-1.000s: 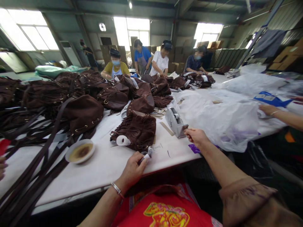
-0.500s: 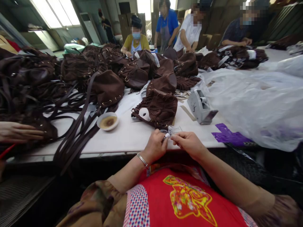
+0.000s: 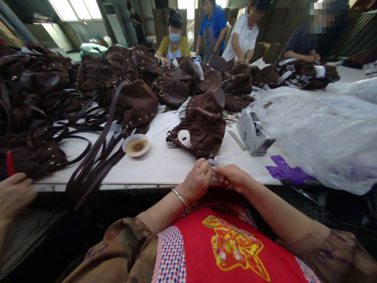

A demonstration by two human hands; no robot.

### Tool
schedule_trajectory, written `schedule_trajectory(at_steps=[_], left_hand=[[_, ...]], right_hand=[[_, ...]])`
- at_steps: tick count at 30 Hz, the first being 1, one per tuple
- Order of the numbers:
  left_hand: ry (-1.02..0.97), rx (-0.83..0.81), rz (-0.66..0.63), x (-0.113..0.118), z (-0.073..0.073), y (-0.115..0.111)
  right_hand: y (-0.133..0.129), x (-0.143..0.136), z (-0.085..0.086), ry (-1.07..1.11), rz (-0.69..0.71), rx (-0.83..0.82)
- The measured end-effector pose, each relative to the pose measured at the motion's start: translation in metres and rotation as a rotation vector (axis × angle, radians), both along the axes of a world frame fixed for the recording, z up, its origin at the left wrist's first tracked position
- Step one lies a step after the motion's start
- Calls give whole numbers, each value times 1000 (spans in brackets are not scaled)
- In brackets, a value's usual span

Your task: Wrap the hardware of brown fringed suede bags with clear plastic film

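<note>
My left hand, with a bracelet at the wrist, is closed at the table's front edge; what it grips is hidden by its fingers. Against it, my right hand is closed too, its fingertips meeting the left ones. A small clear plastic piece shows just beyond the fingers, and I cannot make out which hand grips it. Right behind lies a dark brown fringed bag with a white roll on it.
A bowl of brownish liquid and long dark straps lie to the left. At right are a tape dispenser and plastic sheeting. A person's hand with something red is at far left. Other people work behind piled bags.
My hands have drawn together and the left fingers have curled over, hiding the small white item seen between them before. The other person's hand at far left has moved down, off the bag.
</note>
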State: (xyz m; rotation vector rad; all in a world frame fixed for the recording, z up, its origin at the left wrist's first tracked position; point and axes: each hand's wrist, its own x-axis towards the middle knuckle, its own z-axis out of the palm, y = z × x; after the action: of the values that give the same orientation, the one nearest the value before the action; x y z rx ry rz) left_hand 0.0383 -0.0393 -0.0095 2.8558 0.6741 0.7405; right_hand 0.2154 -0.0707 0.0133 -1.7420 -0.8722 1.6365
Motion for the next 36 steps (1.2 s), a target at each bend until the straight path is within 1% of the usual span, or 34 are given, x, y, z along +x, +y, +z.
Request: schedule_trajectory(at_steps=[2,7,10,13,16,18,20,22,24,26,28,29,31,33,35,36], left_hand=[[-11,-1,7,-1,1,1],[-151,-52,145,1,3,0],[-231,-132,195,4,3,-2],[-322,-268,244,5,6,-3],[-398,-443,283,5,15,-2],[-426,-570,282,3,22,-1],[-454,-738,257,2,26,0],[-523,-951,232,3,25,1],[-654,-1173,218,5,21,1],[-838,-1386,189,9,17,0],[-1004,-1554,135,14,16,-1],[-1060,-1611,112,15,15,-1],[-1110,-1662,102,18,15,-2],[-1102,-1646,141,21,14,-3],[-1031,-1564,219,24,12,-4],[-970,-1483,269,26,11,-4]], right_hand=[[0,1,2,44,10,18],[-6,1,11,208,-11,72],[-6,-1,10,239,-25,80],[-5,-4,7,289,-61,77],[-4,-9,5,314,-120,124],[-4,-11,3,270,-154,219],[-3,-13,0,184,-169,322],[-2,-13,-2,138,-169,382],[0,-14,-3,171,-176,397],[2,-14,-3,240,-188,415],[3,-13,-3,305,-188,430],[4,-13,-4,334,-180,430],[4,-11,-5,371,-156,415],[5,-8,-7,369,-125,396],[4,-6,-7,297,-106,392],[4,-5,-7,250,-102,394]])
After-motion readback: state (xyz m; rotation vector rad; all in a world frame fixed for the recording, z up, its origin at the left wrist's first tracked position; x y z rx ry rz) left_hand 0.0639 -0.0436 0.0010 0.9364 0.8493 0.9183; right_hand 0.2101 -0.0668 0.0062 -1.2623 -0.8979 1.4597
